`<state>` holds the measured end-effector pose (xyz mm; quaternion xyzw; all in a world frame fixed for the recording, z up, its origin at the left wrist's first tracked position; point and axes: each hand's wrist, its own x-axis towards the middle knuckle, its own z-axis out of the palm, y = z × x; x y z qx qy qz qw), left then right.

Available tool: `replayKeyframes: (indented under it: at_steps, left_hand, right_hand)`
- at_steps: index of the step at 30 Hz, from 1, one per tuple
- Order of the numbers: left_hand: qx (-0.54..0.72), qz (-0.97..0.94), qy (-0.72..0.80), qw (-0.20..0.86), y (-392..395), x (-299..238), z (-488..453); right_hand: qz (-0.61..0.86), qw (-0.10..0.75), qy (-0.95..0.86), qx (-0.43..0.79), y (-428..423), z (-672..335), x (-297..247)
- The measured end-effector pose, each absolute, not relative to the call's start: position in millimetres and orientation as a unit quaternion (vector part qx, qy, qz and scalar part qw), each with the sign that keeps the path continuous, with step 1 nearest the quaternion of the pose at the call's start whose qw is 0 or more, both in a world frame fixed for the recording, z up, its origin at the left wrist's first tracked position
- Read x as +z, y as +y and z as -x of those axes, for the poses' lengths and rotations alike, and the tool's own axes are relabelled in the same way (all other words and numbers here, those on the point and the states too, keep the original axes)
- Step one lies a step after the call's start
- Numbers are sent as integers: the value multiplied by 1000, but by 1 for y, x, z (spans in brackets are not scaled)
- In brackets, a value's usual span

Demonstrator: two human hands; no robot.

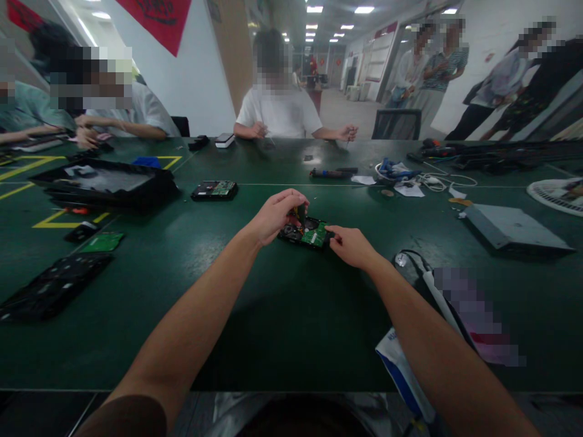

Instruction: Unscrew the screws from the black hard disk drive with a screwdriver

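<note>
A hard drive (310, 234) with a green circuit board facing up lies on the green table (273, 315) in front of me. My left hand (276, 213) is closed round a small dark upright tool, likely a screwdriver (296, 213), whose tip meets the drive's left part. My right hand (348, 246) pinches the drive's right edge with fingers pressed together.
Another hard drive (214, 190) lies farther back left. A black tray (104, 182), a loose green board (104, 242) and a black panel (50, 291) sit on the left. A grey metal case (510, 227) and cables (410, 173) are right. A person (280, 97) works opposite; others sit at left.
</note>
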<state>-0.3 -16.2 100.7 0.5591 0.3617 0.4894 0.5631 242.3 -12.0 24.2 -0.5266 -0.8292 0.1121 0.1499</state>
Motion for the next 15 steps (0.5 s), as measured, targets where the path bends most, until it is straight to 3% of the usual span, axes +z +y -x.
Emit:
replayKeyframes:
  at_steps: [15]
  left_hand:
    - [496, -533, 354, 587, -15, 97, -3]
  right_hand:
    - [517, 159, -833, 117, -12, -243, 24]
